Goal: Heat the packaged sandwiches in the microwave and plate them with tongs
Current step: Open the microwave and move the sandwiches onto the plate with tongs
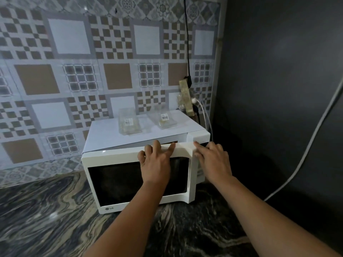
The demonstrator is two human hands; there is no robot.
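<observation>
White microwave (130,164): stands on a dark marbled tabletop (46,219) against a patterned tile wall (70,75); dark glass window in the door (118,182), whose right edge stands slightly out from the body, so the door appears ajar

Sandwich packages, two, clear plastic with barcode labels: both lie flat on the microwave's top panel, apart from each other; left package (129,121) nearer the middle, right package (163,118) toward the back right corner; contents hard to make out through the plastic

Left hand (156,162): lies over the upper part of the door, fingers (157,145) spread and fairly straight, tips resting on the door's top edge; holds nothing

Right hand (213,160): at the door's upper right corner, fingers reaching to the edge; whether they curl behind it cannot be told from this angle

Power strip (186,95): hangs on the wall behind the microwave's right rear, black cord (187,34) running up, white plug (194,101) inserted

White cable (306,145): runs across the dark wall (278,71) at right
</observation>
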